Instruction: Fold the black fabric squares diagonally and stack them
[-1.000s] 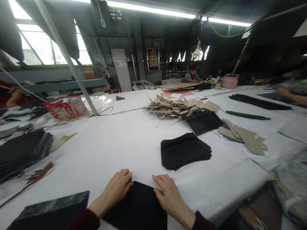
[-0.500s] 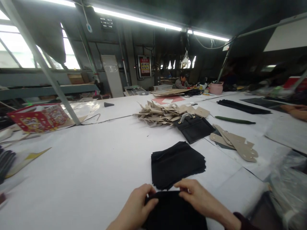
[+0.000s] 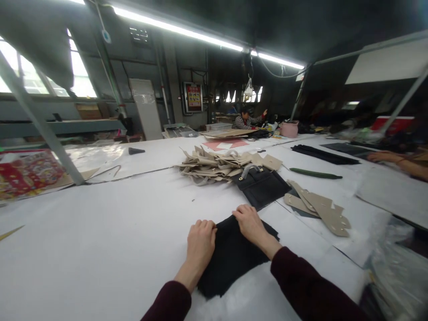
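A stack of black fabric pieces point(image 3: 230, 258) lies on the white table point(image 3: 110, 232) in front of me. My left hand point(image 3: 200, 240) rests on its far left corner with the fingers curled over the edge. On the far right part of the top piece sits my right hand point(image 3: 249, 223), fingers bent down onto the cloth. Both arms wear dark red sleeves. Just beyond the stack lies a black handbag point(image 3: 262, 187) with a grey handle.
A heap of beige cut pieces point(image 3: 214, 162) lies behind the handbag, more beige pieces point(image 3: 317, 205) to its right, then a green cucumber point(image 3: 314, 174). A red printed box point(image 3: 23, 171) and a slanted metal post point(image 3: 43, 138) stand left. Another person's arm point(image 3: 397, 160) reaches in at right; someone sits far back.
Both hands carried a black fabric piece away from me and laid it on the black stack; the view swung left to right, so the table's things shifted left.
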`<state>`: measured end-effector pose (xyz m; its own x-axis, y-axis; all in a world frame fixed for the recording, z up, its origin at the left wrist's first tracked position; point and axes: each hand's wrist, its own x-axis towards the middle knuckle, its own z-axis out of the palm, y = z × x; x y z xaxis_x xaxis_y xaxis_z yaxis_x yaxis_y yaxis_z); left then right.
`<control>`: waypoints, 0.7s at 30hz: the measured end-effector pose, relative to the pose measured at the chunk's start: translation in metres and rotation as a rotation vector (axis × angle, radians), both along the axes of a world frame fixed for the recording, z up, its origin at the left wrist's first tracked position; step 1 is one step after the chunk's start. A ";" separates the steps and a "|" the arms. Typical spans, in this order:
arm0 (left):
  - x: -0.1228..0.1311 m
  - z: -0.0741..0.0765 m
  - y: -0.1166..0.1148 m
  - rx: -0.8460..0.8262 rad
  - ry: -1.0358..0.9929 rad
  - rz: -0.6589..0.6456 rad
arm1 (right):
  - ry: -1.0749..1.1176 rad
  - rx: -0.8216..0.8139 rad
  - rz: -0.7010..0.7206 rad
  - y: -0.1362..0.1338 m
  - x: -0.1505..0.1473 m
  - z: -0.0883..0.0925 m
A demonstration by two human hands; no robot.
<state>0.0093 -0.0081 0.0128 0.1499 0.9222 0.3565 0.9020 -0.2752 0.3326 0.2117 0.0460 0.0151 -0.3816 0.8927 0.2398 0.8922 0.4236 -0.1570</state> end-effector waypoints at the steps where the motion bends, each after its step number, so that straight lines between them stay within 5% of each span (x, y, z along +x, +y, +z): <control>1: -0.002 -0.007 0.003 0.010 -0.009 -0.006 | 0.004 0.022 -0.011 0.000 -0.002 -0.008; 7: -0.017 -0.047 0.024 -0.046 -0.242 -0.005 | 0.045 0.055 -0.077 0.003 -0.004 -0.046; 12: -0.035 -0.039 0.014 0.000 -0.352 -0.002 | 0.109 0.098 -0.112 -0.006 0.002 -0.036; 17: -0.120 -0.031 -0.044 -0.041 -0.291 0.078 | 0.298 0.204 -0.181 -0.030 0.007 -0.015; 21: -0.208 -0.021 -0.141 -0.160 -0.140 0.319 | 0.485 0.256 -0.090 -0.076 0.000 -0.015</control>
<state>-0.1987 -0.1489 -0.0081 -0.1932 0.9604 0.2009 0.8769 0.0771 0.4744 0.2114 -0.0297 -0.0002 -0.0984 0.8071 0.5822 0.7779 0.4272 -0.4608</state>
